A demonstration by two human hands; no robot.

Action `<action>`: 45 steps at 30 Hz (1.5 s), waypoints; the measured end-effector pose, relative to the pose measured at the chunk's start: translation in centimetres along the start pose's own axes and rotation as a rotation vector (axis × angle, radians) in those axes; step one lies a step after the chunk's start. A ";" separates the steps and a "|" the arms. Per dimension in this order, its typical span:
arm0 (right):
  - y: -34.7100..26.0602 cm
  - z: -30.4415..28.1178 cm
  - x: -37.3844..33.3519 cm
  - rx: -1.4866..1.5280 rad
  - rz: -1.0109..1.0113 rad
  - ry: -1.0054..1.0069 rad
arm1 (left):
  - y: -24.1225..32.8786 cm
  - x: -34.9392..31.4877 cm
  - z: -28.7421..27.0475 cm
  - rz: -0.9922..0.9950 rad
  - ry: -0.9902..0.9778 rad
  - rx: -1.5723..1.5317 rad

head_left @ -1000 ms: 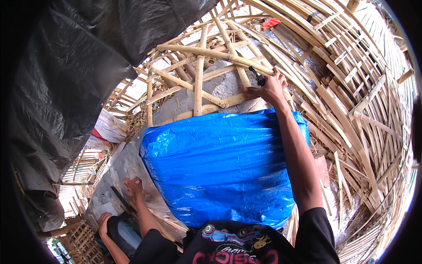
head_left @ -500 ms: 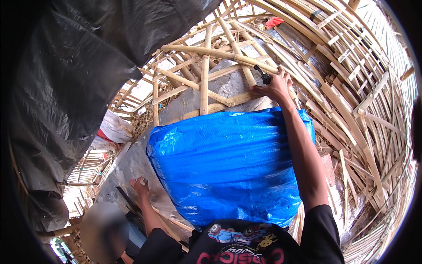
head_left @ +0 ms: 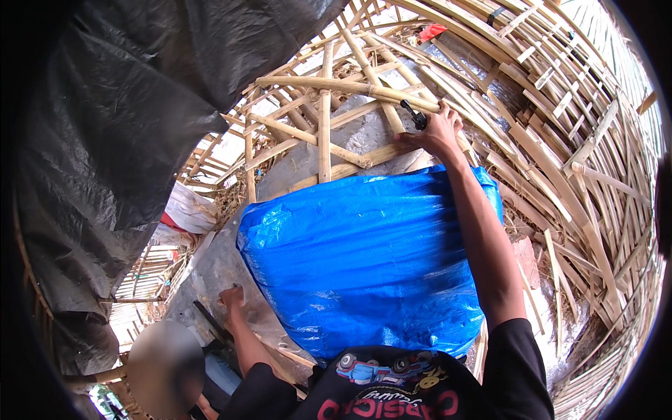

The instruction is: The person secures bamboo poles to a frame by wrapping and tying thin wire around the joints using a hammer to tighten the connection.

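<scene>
Black tee with a colourful print

The shirt (head_left: 395, 388) is black, with black short sleeves (head_left: 516, 357). Its chest bears a blue vehicle (head_left: 374, 369) with dark wheels, a small yellow figure (head_left: 432, 380), white script and reddish-pink lettering (head_left: 388, 409).

Blue tarp (head_left: 357, 252), tan bamboo (head_left: 343, 85), blk sheet (head_left: 126, 105), blk tee (head_left: 392, 385) w/ pink ltrs (head_left: 446, 404)

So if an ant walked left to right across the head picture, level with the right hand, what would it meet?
Black sheet → crossed bamboo poles → right hand → heaped bamboo strips.
</scene>
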State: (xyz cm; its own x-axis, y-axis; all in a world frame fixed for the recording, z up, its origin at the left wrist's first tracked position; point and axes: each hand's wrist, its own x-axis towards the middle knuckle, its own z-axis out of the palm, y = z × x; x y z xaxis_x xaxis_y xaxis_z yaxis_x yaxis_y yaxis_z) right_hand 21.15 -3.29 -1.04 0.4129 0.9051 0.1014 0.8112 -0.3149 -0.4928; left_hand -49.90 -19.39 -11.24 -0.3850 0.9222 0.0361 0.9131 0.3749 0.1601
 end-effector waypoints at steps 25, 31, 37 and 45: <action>0.1 -0.6 -0.1 0.004 -0.005 -0.024 | 30.9 2.2 -21.9 0.478 -0.298 -1.666; -0.3 0.2 0.1 -0.043 0.009 -0.014 | 44.0 3.0 -19.5 0.755 -0.819 -1.676; -0.4 -0.8 0.1 -0.056 0.023 -0.052 | 54.1 2.0 -14.9 0.591 -1.167 -1.541; -0.2 -0.1 0.0 -0.039 -0.011 -0.019 | 54.8 1.8 -7.2 0.414 -1.259 -1.232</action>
State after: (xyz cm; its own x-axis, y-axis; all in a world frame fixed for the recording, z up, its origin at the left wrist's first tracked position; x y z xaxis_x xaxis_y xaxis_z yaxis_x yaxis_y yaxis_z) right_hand 20.99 -3.27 -0.85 0.3963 0.9137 0.0900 0.8313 -0.3155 -0.4576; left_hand -1.56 2.14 4.69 0.6732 0.6590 -0.3355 0.0759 0.3897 0.9178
